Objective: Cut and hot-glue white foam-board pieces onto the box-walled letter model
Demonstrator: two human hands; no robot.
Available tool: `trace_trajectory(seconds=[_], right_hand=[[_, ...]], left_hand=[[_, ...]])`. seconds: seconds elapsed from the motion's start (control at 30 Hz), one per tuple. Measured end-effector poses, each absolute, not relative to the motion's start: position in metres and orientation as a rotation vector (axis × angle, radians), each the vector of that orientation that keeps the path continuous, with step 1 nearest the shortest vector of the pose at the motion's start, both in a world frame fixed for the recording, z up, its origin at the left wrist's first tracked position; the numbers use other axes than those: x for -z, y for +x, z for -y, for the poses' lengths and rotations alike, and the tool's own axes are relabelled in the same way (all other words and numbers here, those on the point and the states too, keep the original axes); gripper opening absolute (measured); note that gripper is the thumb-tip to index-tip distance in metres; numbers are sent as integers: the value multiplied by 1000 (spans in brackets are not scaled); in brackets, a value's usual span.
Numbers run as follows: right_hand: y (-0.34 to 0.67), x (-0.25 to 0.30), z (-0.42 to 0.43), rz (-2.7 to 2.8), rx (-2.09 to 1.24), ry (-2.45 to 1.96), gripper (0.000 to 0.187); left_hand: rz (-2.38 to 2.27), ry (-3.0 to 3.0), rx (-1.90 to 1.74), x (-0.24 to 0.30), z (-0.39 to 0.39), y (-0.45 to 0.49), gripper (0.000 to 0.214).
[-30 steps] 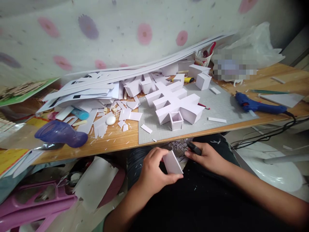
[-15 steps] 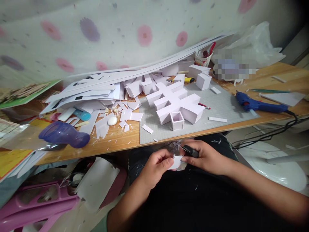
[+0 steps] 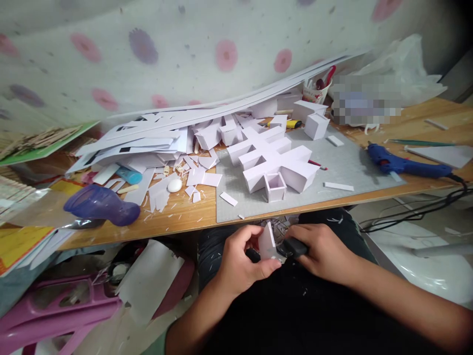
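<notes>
Below the desk's front edge, over my lap, my left hand (image 3: 236, 264) is closed on a small white foam board piece (image 3: 266, 241), gripped between thumb and fingers and standing tilted. My right hand (image 3: 327, 254) is wrapped round a black utility knife (image 3: 294, 247), whose front end is close against the lower right of the piece. Whether the blade touches the board I cannot tell. On the grey cutting mat (image 3: 229, 209) above my hands stands a branching white board model (image 3: 271, 155), with a small open square box (image 3: 275, 187) at its near end.
A blue glue gun (image 3: 406, 165) lies at the right with its cable over the edge. Board scraps (image 3: 203, 177), a white oval object (image 3: 175, 185) and a purple translucent container (image 3: 101, 204) are at left. Behind stand large white sheets (image 3: 221, 111) and a paper cup (image 3: 316, 92).
My left hand has turned the board piece from lying nearly flat to tilted upright. The knife has shifted slightly down, its front end now lower. The whole view has shifted a little.
</notes>
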State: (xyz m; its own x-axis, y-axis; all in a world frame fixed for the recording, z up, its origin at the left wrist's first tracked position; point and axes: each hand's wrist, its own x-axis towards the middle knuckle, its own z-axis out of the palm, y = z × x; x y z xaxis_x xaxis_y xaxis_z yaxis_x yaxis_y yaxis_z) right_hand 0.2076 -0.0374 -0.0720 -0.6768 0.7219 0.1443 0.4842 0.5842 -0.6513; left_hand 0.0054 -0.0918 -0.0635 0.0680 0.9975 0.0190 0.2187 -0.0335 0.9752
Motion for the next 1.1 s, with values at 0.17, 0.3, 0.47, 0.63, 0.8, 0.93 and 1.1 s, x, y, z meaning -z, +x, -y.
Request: trace_trajectory(seconds=[0.17, 0.3, 0.47, 0.63, 0.8, 0.93, 1.1], right_hand=[[204, 68, 37, 2507, -671, -1022, 8], [204, 71, 34, 2515, -633, -1075, 10], [204, 81, 32, 2528, -602, -1110, 9], [205, 92, 30, 2564, -605, -1184, 8], [205, 102, 30, 2631, -628, -1282, 8], [203, 105, 32, 2653, -683, -1300, 6], [202, 105, 33, 2669, -676, -1262, 4]], left_hand=[[-1319, 1470, -1088, 64, 92, 5, 45], [-1307, 1475, -1089, 63, 94, 6, 43], [-1328, 1468, -1098, 66, 95, 7, 44], [-1324, 1433, -1084, 70, 97, 9, 44], [-1387, 1406, -1022, 76, 100, 13, 37], [-1420, 1380, -994, 81, 102, 13, 35], [-1416, 1388, -981, 83, 103, 12, 38]])
